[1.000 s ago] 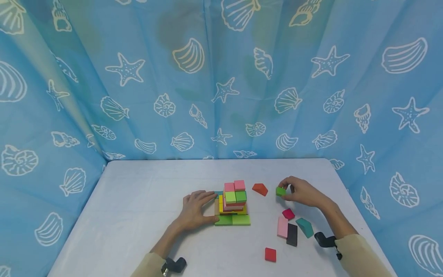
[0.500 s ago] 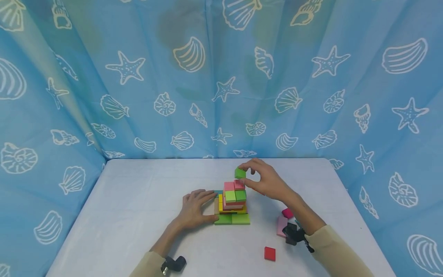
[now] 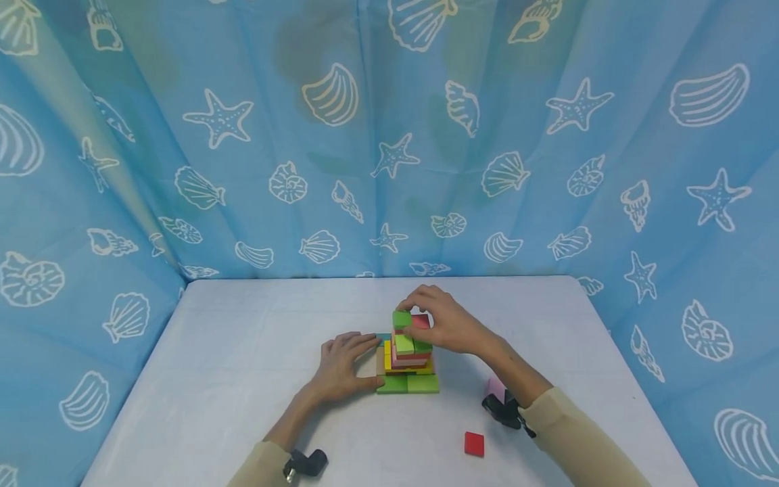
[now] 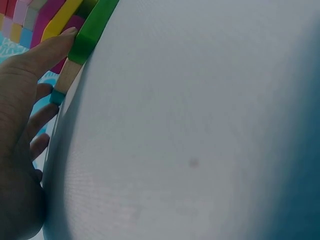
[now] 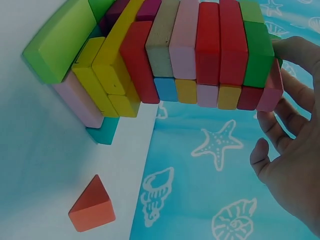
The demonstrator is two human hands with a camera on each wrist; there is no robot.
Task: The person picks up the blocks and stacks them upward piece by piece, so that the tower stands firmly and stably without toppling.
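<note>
A tower of coloured wooden blocks (image 3: 410, 362) rises from a wider base at the middle of the table. My right hand (image 3: 449, 325) pinches a small green block (image 3: 401, 319) at the tower's top left, touching or just over it; the contact is hidden. In the right wrist view the tower looks sideways, with red (image 5: 233, 42) and green (image 5: 258, 55) layers near my fingers. My left hand (image 3: 343, 370) rests at the base's left side, fingers spread. Its thumb touches the front green base block (image 4: 95, 35) in the left wrist view.
A red block (image 3: 474, 444) lies near the front. The right forearm partly covers a pink block (image 3: 496, 387) and a dark one. An orange angular block (image 5: 92, 207) lies beside the tower in the right wrist view. A shell-patterned blue curtain (image 3: 389, 203) stands behind the table.
My right hand has carried the green block from the table's right side over to the tower, then left and down onto its top left. My left hand has stayed at the base.
</note>
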